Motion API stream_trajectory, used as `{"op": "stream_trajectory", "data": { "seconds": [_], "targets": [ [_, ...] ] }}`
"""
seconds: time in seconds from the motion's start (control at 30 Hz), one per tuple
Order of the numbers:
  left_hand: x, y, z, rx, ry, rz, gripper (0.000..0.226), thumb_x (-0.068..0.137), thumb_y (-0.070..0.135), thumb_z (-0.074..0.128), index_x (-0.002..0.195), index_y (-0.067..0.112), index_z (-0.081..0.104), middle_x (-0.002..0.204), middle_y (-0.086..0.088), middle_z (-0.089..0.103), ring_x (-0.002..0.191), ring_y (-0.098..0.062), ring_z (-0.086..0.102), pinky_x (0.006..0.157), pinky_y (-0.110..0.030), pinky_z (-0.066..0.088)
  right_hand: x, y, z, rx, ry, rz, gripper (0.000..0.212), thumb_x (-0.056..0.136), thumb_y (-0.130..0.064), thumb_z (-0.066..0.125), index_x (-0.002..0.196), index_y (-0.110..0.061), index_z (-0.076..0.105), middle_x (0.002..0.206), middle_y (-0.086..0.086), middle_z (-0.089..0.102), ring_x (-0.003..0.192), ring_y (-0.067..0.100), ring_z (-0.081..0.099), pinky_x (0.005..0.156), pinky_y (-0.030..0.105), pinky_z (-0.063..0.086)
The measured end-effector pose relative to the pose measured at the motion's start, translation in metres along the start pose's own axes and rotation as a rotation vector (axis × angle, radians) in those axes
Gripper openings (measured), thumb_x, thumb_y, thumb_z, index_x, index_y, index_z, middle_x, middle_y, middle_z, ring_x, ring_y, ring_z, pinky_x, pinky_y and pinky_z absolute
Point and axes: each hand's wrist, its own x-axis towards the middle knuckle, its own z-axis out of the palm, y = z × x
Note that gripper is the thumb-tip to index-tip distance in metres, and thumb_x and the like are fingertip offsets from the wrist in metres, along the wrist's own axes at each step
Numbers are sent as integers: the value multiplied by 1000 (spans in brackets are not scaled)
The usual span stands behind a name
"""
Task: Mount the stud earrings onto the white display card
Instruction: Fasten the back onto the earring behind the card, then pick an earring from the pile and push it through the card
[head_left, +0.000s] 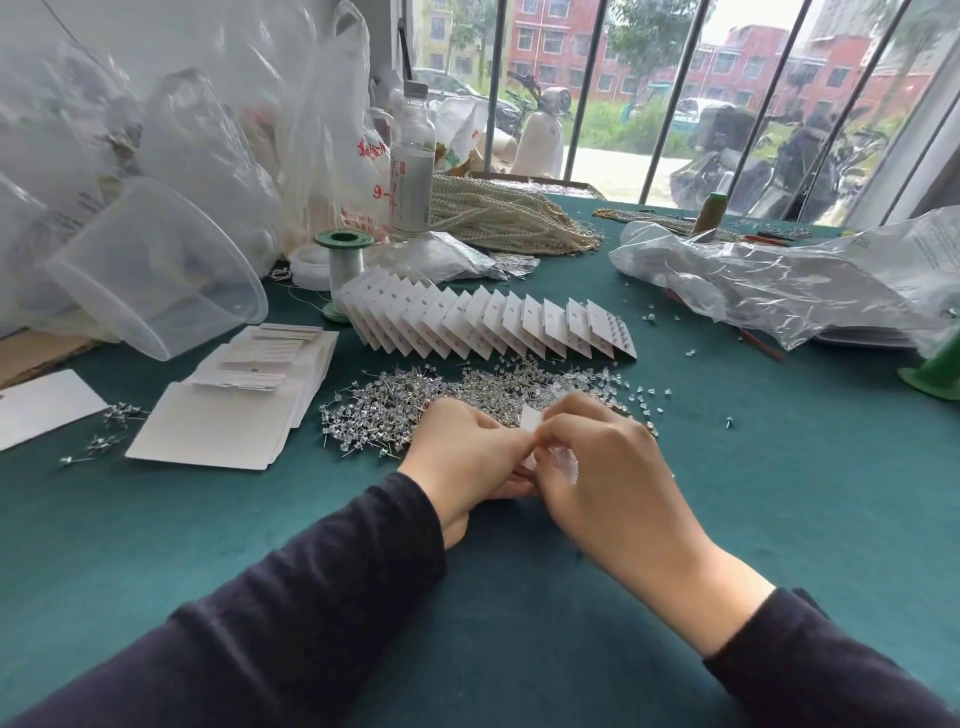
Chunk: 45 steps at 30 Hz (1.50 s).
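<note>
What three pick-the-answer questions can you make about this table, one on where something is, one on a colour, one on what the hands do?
1. Where does the row of filled cards lie?
A) just beyond the pile of stud earrings
B) inside a drawer
C) on the floor

2. What colour is the tablecloth?
A) red
B) dark green
C) yellow

3. What are the left hand and right hand doing?
A) lying flat
B) pinching one white display card between them
C) lifting a cup

Answers:
1 A, the cards stand fanned right behind the silver heap.
2 B, green cloth covers the table all round the hands.
3 B, fingers of both hands curl round the small card.
</note>
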Motion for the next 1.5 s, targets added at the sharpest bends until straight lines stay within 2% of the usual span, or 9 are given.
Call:
{"op": "stream_trajectory", "data": {
  "seconds": [0.23, 0.4, 0.53, 0.63, 0.87, 1.07, 1.17, 1.27, 1.5],
  "targets": [
    [-3, 2, -1, -30, -30, 46, 19, 74, -1, 57, 55, 1, 55, 38, -2, 59, 36, -10, 59, 39, -16, 47, 0, 1, -3, -1, 22, -39, 10, 69, 0, 56, 65, -6, 63, 77, 3, 61, 64, 21, 57, 62, 19, 38],
    [0, 19, -13, -12, -120, 128, 22, 84, 15, 57, 65, 7, 63, 51, -4, 66, 50, -16, 65, 48, -20, 54, 4, -1, -12, 24, 261, -69, 5, 72, -1, 61, 70, -5, 63, 80, 4, 61, 70, 14, 56, 68, 10, 37],
    [25, 27, -60, 738, 349, 560, 14, 85, 18, 59, 86, 11, 71, 75, -2, 71, 59, -11, 60, 60, -22, 51, 6, -2, -19, 51, 378, -100, 3, 76, -4, 62, 74, -5, 63, 81, 3, 58, 76, 7, 50, 75, 2, 32],
    [45, 22, -86, 1028, 511, 536, 24, 85, 17, 58, 107, 14, 67, 103, -10, 70, 86, -22, 61, 82, -35, 51, 8, 0, -26, 89, 402, -57, 4, 77, -5, 64, 75, -7, 63, 82, 0, 56, 78, 3, 49, 75, 3, 33],
    [61, 10, -86, 1004, 552, 393, 17, 78, 32, 65, 80, 19, 75, 86, -3, 74, 90, -27, 62, 91, -42, 45, 8, 2, -28, 178, 331, 16, 13, 76, 1, 64, 75, -12, 63, 82, -4, 57, 75, 3, 51, 70, 10, 42],
    [61, 16, -88, 898, 626, 545, 18, 87, 18, 57, 84, 4, 67, 78, -11, 68, 69, -24, 60, 72, -35, 50, 12, 7, -31, 412, 273, 139, 18, 80, -3, 62, 74, -20, 61, 83, -12, 59, 78, 2, 58, 74, 13, 47],
    [46, 32, -79, 538, 376, 530, 12, 92, 13, 47, 85, 5, 55, 71, -3, 66, 56, -15, 62, 48, -15, 45, 16, 11, -36, 961, 159, 380, 12, 78, -5, 63, 75, -16, 63, 79, -1, 64, 76, 7, 61, 74, 21, 50],
    [23, 40, -56, 176, -30, 412, 11, 92, 7, 43, 83, 7, 50, 64, -6, 70, 55, -17, 66, 48, -19, 50, 16, 15, -38, 1496, -80, 587, 20, 72, -11, 59, 91, -6, 60, 87, 9, 66, 80, 21, 62, 69, 31, 55],
    [2, 34, -28, -16, -381, 294, 6, 72, 12, 64, 74, 7, 60, 59, -4, 67, 49, -12, 60, 51, -19, 50, 15, 18, -36, 1687, -411, 706, 46, 83, -19, 44, 125, 0, 44, 101, 16, 57, 98, 29, 51, 103, 44, 31]
  ]
}}
